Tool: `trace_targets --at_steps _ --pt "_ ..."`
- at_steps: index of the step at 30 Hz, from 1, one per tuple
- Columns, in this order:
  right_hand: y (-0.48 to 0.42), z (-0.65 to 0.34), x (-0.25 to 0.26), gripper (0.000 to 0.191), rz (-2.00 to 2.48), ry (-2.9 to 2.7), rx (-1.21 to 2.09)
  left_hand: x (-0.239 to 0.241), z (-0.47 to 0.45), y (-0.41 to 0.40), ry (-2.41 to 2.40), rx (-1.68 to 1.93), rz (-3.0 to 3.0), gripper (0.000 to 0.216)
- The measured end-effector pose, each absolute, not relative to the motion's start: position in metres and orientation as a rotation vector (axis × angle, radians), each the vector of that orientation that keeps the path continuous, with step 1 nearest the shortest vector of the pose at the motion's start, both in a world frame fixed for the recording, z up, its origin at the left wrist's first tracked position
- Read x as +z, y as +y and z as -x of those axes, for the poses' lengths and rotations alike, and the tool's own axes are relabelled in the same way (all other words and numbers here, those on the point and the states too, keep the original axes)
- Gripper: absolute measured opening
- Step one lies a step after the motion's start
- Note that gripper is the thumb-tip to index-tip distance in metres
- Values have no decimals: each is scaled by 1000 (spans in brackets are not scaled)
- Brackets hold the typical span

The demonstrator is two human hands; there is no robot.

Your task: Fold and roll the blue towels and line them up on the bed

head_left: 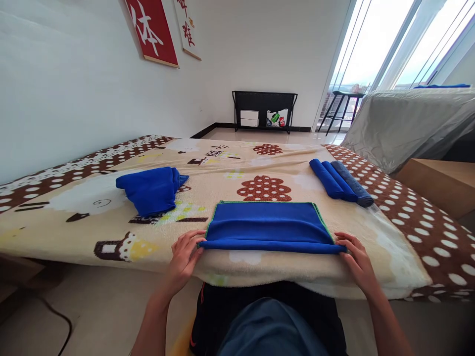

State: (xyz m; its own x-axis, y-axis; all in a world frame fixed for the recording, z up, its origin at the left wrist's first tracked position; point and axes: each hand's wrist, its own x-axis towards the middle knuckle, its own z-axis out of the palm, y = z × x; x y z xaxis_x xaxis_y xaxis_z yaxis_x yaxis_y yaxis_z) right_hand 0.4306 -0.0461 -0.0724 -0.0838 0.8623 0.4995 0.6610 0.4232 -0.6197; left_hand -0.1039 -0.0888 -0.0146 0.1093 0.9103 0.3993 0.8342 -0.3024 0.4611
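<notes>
A blue towel (269, 225) with a green hem lies flat on the bed near its front edge, its near edge rolled up into a thick fold. My left hand (184, 257) pinches the left end of that fold. My right hand (355, 261) grips the right end of it. Both hands have their fingers curled on the cloth.
A crumpled blue towel (150, 190) lies to the left on the patterned blanket (260, 163). Three rolled towels (339, 181) lie side by side at the right. A covered piece of furniture (404, 123) stands beyond the bed's right side, a black rack (264, 111) by the far wall.
</notes>
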Motion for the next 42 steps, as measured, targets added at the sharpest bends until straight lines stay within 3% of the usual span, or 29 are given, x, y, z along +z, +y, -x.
trace_targets --at_steps 7,15,20,23,27,37,42 --pt "-47 -430 -67 26 1359 -1848 302 -17 96 -87 1872 918 -2203 29" --pt "-54 -358 -60 30 1665 -1491 -393 -27 36 -84 2254 1313 -2222 24" --pt "-63 -287 -47 37 1348 -1986 -160 -33 -43 -79 1652 1112 -2703 42" --pt "-59 -261 -39 40 1276 -2171 -45 -33 -78 -70 1539 956 -2717 45" --pt "-47 -265 -36 44 1359 -2183 -61 -27 -79 -59 1698 868 -2567 43" --pt "-29 -352 -57 53 1732 -1923 -286 -31 27 -62 2206 887 -2352 43" --pt "-34 -320 -44 49 1711 -1925 -310 -22 1 -62 2251 914 -2306 39"
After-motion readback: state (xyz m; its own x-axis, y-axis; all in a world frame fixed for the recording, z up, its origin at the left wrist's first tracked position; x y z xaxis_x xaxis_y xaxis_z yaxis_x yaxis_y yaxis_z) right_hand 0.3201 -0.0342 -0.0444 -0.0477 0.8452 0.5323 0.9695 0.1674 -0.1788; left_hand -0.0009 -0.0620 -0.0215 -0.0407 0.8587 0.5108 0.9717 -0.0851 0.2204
